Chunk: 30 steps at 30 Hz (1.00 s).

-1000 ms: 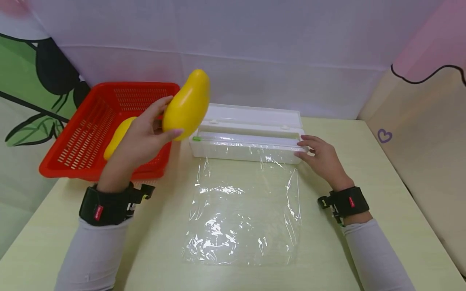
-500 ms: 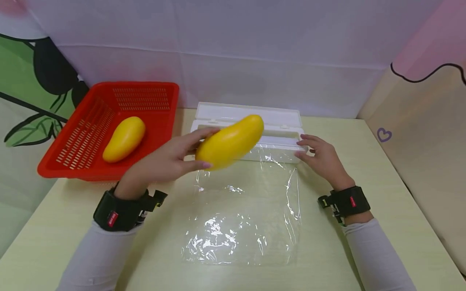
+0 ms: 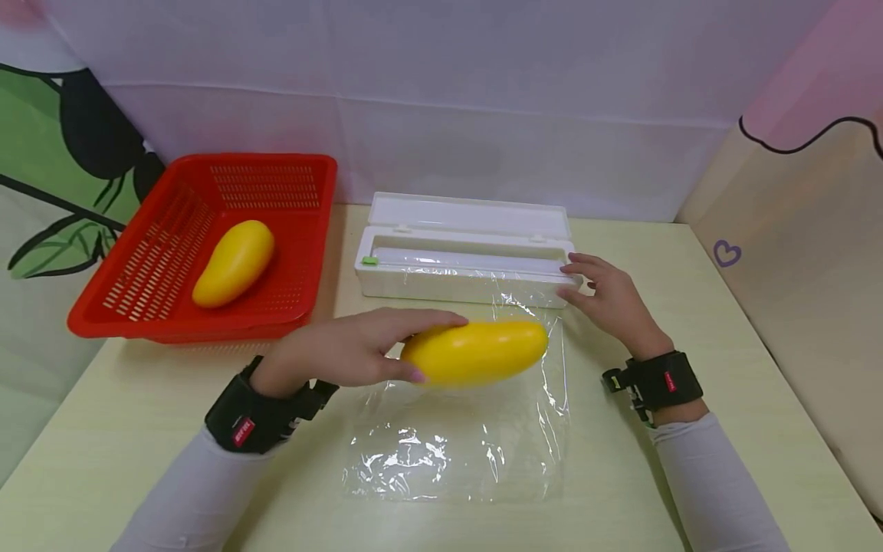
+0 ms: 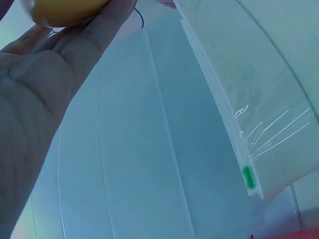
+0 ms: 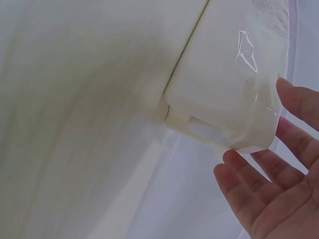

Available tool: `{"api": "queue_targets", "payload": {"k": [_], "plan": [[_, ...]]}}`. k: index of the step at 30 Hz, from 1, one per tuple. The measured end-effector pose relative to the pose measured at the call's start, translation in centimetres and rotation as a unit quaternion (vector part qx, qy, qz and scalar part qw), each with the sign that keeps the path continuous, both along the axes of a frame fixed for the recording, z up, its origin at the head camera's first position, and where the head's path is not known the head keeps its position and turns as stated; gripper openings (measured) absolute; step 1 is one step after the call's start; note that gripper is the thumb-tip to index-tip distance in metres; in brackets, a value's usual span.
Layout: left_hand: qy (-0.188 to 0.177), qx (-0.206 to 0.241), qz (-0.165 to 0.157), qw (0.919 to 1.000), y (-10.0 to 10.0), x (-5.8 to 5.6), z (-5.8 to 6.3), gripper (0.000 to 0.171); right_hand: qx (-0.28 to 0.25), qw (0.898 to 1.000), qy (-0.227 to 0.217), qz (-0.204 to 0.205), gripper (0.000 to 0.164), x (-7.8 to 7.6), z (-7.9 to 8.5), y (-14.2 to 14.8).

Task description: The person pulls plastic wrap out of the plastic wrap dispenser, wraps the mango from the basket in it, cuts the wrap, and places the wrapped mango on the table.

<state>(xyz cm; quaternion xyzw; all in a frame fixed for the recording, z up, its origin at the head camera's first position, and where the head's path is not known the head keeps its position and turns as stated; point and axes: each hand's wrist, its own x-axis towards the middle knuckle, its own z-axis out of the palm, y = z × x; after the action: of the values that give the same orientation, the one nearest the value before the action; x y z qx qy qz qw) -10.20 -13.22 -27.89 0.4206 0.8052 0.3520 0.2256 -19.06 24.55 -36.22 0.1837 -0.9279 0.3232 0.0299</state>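
Note:
My left hand (image 3: pixel 372 345) holds a yellow mango (image 3: pixel 476 353) by its left end, fingers over the top and thumb along the near side. The mango lies sideways, low over a sheet of cling film (image 3: pixel 448 452) spread on the table. In the left wrist view, the mango's underside (image 4: pixel 62 12) shows at the top. My right hand (image 3: pixel 607 303) grips the right end of the white cling film dispenser (image 3: pixel 462 285), with thumb and fingertips at its corner (image 5: pixel 249 134). Its lid (image 3: pixel 469 215) stands open, and a green slider (image 3: pixel 369 261) sits at the left end.
A red plastic basket (image 3: pixel 320 253) stands at the back left with another yellow mango (image 3: pixel 234 264) inside. Behind the dispenser hangs a pale cloth backdrop (image 3: pixel 448 100). The light wood table (image 3: pixel 731 368) reaches past the film on both sides.
My left hand has carried the mango from beside the basket to the right and down, over the film, turning it from upright to sideways. The right hand has stayed at the dispenser.

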Motion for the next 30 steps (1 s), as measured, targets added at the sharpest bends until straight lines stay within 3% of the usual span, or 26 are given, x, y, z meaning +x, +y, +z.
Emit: {"api": "queue_targets", "payload": {"k": [7, 16, 30], "plan": [[-0.032, -0.051, -0.051, 0.9969, 1.0, 0.3, -1.1, 0.071, 0.022, 1.0, 0.009, 0.002, 0.041, 0.3, 0.4, -0.2], [-0.08, -0.083, -0.1, 0.9883, 1.9, 0.1, -2.6, 0.068, 0.035, 0.998, 0.035, 0.025, 0.041, 1.0, 1.3, -0.9], [-0.109, -0.079, -0.121, 0.9835, 2.2, -0.2, -4.2, 0.065, 0.038, 0.994, 0.053, 0.089, 0.04, 3.2, 3.7, -3.0]]}}
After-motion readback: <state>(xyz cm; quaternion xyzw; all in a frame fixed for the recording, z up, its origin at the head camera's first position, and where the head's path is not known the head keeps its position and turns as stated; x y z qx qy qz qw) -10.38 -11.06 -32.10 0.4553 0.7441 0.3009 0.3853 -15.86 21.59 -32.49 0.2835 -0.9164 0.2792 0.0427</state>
